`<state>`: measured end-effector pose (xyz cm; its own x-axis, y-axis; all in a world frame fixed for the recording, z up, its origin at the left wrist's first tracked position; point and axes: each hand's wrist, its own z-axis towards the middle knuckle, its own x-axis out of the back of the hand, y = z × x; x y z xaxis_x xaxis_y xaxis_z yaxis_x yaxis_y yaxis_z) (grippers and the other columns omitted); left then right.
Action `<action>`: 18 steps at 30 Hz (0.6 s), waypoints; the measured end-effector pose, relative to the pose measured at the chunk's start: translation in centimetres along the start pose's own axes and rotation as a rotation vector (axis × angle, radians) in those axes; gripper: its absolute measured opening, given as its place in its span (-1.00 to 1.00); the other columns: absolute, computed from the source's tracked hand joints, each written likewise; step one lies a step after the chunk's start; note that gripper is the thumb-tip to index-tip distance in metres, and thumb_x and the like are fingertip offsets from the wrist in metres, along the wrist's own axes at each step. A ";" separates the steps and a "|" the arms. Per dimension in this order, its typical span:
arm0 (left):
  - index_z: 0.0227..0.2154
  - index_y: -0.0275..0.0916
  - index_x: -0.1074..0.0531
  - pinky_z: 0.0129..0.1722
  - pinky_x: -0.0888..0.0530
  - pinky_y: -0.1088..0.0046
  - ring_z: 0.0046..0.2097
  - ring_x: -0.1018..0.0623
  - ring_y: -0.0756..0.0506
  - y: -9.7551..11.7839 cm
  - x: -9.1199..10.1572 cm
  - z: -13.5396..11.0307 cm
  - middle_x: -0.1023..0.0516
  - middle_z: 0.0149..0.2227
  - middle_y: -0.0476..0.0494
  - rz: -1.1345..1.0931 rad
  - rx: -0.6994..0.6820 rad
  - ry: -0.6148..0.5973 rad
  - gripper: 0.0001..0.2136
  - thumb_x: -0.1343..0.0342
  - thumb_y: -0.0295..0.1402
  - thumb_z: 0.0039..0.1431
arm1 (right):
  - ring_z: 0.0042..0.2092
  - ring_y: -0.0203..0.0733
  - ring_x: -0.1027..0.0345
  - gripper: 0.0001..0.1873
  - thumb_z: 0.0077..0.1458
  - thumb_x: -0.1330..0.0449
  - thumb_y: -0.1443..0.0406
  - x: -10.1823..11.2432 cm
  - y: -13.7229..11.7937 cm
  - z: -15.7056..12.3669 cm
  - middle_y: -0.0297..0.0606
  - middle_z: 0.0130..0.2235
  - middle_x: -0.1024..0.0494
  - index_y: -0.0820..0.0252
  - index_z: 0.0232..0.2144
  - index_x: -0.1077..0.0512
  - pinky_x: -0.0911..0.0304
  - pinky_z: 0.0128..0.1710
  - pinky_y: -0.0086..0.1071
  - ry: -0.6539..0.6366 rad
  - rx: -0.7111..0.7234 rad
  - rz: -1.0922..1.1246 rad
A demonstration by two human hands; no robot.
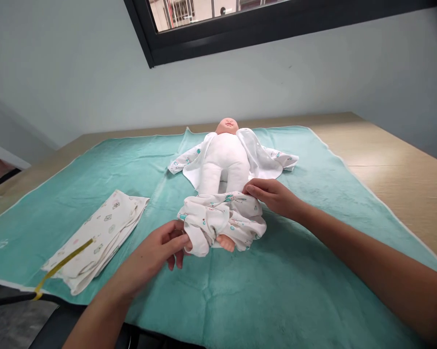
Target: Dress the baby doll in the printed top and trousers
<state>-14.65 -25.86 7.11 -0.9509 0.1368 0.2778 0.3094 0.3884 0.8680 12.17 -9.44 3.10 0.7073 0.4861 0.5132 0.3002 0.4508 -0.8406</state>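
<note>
Trousers (209, 218) lie bunched around the lower legs of the doll (226, 151); fingers of the left hand (164, 243) pinch a cuff, the right hand (273, 195) the top edge. Uneven tugging could snag the foot (226, 243) in folds.

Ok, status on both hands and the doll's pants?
Left hand at a cuff; right hand pinching upper edge. Printed pants bunched low around doll's legs, one foot showing. Nothing visibly blocking.
</note>
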 end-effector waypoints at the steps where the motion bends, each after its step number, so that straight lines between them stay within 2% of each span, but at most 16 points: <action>1: -0.28 -0.22 -0.42 -0.45 -0.40 0.51 -0.42 -0.49 -0.02 0.1 0.2 0.2 -0.54 -0.38 -0.04 -0.013 -0.023 0.036 -0.73 -0.07 -0.10 0.21 | -0.33 -0.21 -0.30 -0.60 0.26 -0.03 0.05 0.5 0.3 -0.2 -0.28 -0.35 -0.51 0.21 -0.34 -0.49 -0.18 -0.33 -0.36 -0.056 -0.058 0.040; 5: -0.19 -0.22 -0.44 -0.33 -0.48 0.48 -0.23 -0.56 -0.09 0.3 0.1 2.3 -0.58 -0.16 -0.14 -0.063 -0.084 0.345 -0.67 -0.08 -0.05 0.19 | -0.17 -0.12 -0.40 -0.70 0.14 -0.15 0.15 2.0 0.8 -0.6 -0.29 -0.20 -0.59 0.20 -0.19 -0.56 -0.26 -0.17 -0.32 -0.385 -0.088 0.097; 7: -0.09 -0.22 -0.44 -0.27 -0.50 0.46 -0.12 -0.57 -0.14 0.5 -0.1 3.7 -0.57 -0.05 -0.18 -0.059 -0.099 0.445 -0.62 -0.14 -0.08 0.12 | -0.09 -0.09 -0.41 -0.65 0.10 -0.19 0.19 2.6 0.9 -0.5 -0.27 -0.12 -0.58 0.19 -0.09 -0.54 -0.27 -0.11 -0.29 -0.489 -0.075 0.139; 8: -0.05 -0.22 -0.44 -0.26 -0.50 0.44 -0.09 -0.57 -0.16 0.7 -0.1 4.3 -0.57 -0.03 -0.20 -0.055 -0.105 0.443 -0.58 -0.17 -0.11 0.08 | -0.07 -0.08 -0.40 -0.61 0.08 -0.21 0.19 2.8 0.9 -0.5 -0.27 -0.09 -0.57 0.18 -0.04 -0.52 -0.27 -0.10 -0.29 -0.524 -0.075 0.160; 10: 0.00 -0.22 -0.44 -0.21 -0.52 0.40 -0.05 -0.57 -0.20 1.3 -0.2 5.2 -0.58 0.00 -0.21 -0.058 -0.110 0.332 -0.53 -0.23 -0.17 0.01 | -0.09 -0.11 -0.39 -0.55 0.03 -0.26 0.17 2.9 0.9 -0.5 -0.27 -0.07 -0.55 0.16 -0.01 -0.50 -0.27 -0.11 -0.30 -0.554 -0.082 0.183; 14: 0.05 -0.20 -0.42 -0.13 -0.53 0.32 -0.06 -0.60 -0.22 2.1 0.0 6.1 -0.60 -0.01 -0.21 -0.235 -0.138 0.049 -0.43 -0.31 -0.28 -0.11 | -0.16 -0.18 -0.33 -0.66 -0.04 -0.34 0.10 2.2 0.8 -0.6 -0.29 -0.15 -0.50 0.17 -0.24 -0.54 -0.24 -0.15 -0.34 -0.374 -0.052 0.168; 16: 0.15 -0.15 -0.33 -0.15 -0.55 0.28 -0.08 -0.61 -0.23 2.2 0.0 6.5 -0.59 -0.01 -0.21 -0.367 -0.159 0.017 -0.34 -0.30 -0.28 -0.10 | -0.18 -0.18 -0.31 -0.66 -0.04 -0.35 0.06 1.6 0.8 -0.7 -0.30 -0.20 -0.47 0.19 -0.33 -0.52 -0.22 -0.17 -0.34 -0.313 -0.032 0.202; 18: 0.18 -0.13 -0.30 -0.17 -0.56 0.27 -0.10 -0.62 -0.24 2.3 -0.1 6.8 -0.59 -0.04 -0.20 -0.391 -0.184 0.072 -0.32 -0.28 -0.27 -0.08 | -0.24 -0.20 -0.29 -0.60 0.03 -0.29 -0.03 0.8 0.8 -0.6 -0.31 -0.28 -0.46 0.21 -0.40 -0.50 -0.21 -0.20 -0.34 -0.260 -0.056 0.318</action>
<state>-13.80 -18.76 6.28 -0.9965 -0.0545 -0.0639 -0.0747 0.2292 0.9705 13.39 -9.11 2.74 0.5872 0.7709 0.2466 0.1318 0.2096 -0.9689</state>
